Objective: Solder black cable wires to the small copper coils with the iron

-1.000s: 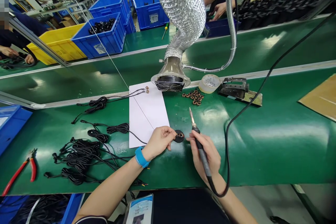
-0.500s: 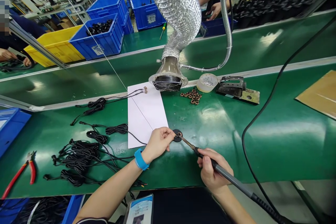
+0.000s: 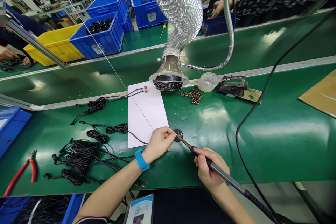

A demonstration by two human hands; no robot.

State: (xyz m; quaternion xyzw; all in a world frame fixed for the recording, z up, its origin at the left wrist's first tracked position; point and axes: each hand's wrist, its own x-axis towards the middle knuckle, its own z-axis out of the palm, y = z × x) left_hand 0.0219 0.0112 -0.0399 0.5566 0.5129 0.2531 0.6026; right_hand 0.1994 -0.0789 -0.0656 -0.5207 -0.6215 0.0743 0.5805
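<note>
My left hand (image 3: pixel 160 141), with a blue wristband, is pinched at the left edge of a black round disc (image 3: pixel 179 139); a black cable runs under it, and the wire end between the fingertips is too small to make out. A small copper-coloured ring part (image 3: pixel 180 134) lies on the disc. My right hand (image 3: pixel 212 168) is wrapped round a soldering iron (image 3: pixel 225 176), whose tip touches or nearly touches the ring. Left of the disc lies a white sheet (image 3: pixel 144 115). Several copper-coloured ring parts (image 3: pixel 194 96) are piled behind the disc.
A fume duct (image 3: pixel 169 73) hangs over the bench. Behind are a solder spool (image 3: pixel 208 82) and an iron stand (image 3: pixel 238 89). Bundled black cables (image 3: pixel 78 157) and red pliers (image 3: pixel 33 169) lie left. The iron's cord loops at right. Other people's hands show beyond the partition.
My right hand and the iron have moved slightly left, and the iron's tip sits a little further left on the disc. The cord has shifted left. My left hand is almost unmoved.
</note>
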